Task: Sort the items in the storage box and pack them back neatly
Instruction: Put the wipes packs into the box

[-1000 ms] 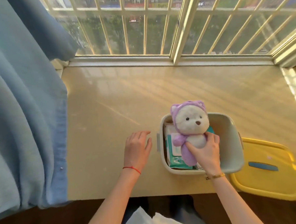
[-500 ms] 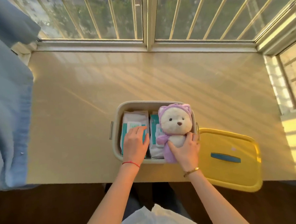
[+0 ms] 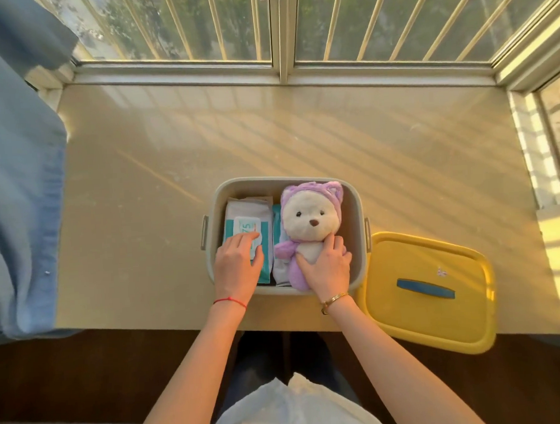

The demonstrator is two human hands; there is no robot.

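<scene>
A grey storage box (image 3: 354,201) stands on the window ledge in front of me. Inside it, on the left, lies a white and teal wet-wipe pack (image 3: 248,220), with a second pack (image 3: 278,231) beside it, mostly hidden. A white plush bear in a purple hood (image 3: 308,223) lies on its back in the right half of the box. My left hand (image 3: 238,269) rests flat on the left pack, fingers spread. My right hand (image 3: 327,266) presses on the bear's belly and legs, fingers wrapped over its body.
The box's yellow lid (image 3: 429,291) with a blue handle lies flat on the ledge just right of the box, overhanging the front edge. A blue curtain (image 3: 14,180) hangs at the left. Barred windows (image 3: 278,27) close the back and right sides.
The bear has gone from upright above the box to lying down inside it. My left hand has moved from the ledge onto the left wipe pack. The view has shifted leftwards.
</scene>
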